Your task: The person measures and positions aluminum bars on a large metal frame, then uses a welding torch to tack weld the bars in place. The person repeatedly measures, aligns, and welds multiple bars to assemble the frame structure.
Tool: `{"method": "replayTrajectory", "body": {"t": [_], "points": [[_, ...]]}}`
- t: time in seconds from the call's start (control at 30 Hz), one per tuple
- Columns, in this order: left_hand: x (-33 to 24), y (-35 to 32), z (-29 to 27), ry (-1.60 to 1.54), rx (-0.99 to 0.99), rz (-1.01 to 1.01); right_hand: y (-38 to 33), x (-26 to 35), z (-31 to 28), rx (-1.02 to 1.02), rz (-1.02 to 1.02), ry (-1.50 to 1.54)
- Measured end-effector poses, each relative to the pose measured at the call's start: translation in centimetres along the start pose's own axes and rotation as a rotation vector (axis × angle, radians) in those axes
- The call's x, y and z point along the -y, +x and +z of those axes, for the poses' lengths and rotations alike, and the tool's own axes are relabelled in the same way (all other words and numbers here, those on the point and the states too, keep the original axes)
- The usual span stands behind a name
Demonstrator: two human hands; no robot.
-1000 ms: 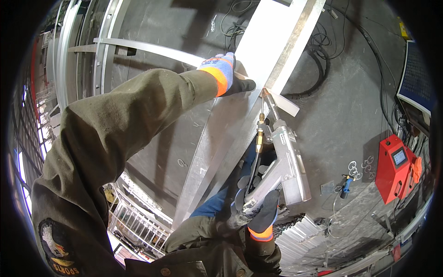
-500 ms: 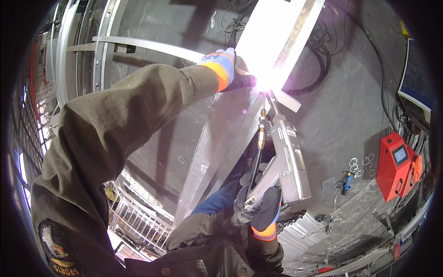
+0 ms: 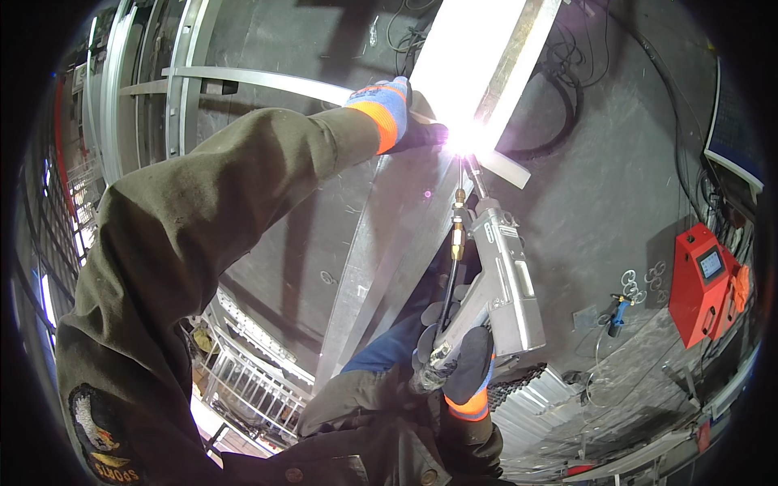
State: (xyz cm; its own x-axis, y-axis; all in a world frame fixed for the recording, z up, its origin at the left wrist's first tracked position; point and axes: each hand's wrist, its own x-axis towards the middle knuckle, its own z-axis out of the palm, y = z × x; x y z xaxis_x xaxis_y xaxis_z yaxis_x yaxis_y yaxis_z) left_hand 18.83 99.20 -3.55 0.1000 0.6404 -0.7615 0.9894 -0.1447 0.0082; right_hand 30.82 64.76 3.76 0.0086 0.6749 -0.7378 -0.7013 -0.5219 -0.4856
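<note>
My right hand [image 3: 470, 368], in a dark-palmed glove with an orange cuff, is wrapped round the handle of a grey welding gun [image 3: 509, 279]. The gun's nozzle points away from me into a glaring white-violet light, and a thin feed tube with brass fittings [image 3: 459, 231] runs beside it. Left of the glare, my left hand [image 3: 387, 109], in a blue and orange glove, grips the edge of a metal beam [image 3: 454, 61] washed out by the light. Its thumb lies close to the bright spot; some fingers are hidden. Glare hides the joint itself.
Long metal profiles [image 3: 356, 283] slope toward me under the gun. A frame of metal bars [image 3: 182, 89] stands at left. Black cables [image 3: 567, 121] coil on the grey surface beyond. A red machine with a screen [image 3: 698, 283] and a blue-handled tool [image 3: 619, 314] are at right.
The view has shifted slightly. Both hands keep their grips, and the gun's tip stays at the bright light.
</note>
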Motion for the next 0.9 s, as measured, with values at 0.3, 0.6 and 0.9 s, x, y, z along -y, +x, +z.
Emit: {"method": "replayTrajectory", "body": {"t": [0.3, 0.6, 0.9], "points": [[-0.1, 0.2, 0.3, 0.028, -0.034, 0.019, -0.2, -0.4, -0.7, 0.014, 0.007, -0.049], [-0.3, 0.1, 0.0, 0.214, -0.008, 0.029, -0.9, 0.5, -0.2, 0.105, 0.093, 0.217], [-0.2, -1.3, -0.9, -0.023, 0.030, -0.047, 0.0, 1.7, -0.3, 0.082, 0.071, 0.491]]}}
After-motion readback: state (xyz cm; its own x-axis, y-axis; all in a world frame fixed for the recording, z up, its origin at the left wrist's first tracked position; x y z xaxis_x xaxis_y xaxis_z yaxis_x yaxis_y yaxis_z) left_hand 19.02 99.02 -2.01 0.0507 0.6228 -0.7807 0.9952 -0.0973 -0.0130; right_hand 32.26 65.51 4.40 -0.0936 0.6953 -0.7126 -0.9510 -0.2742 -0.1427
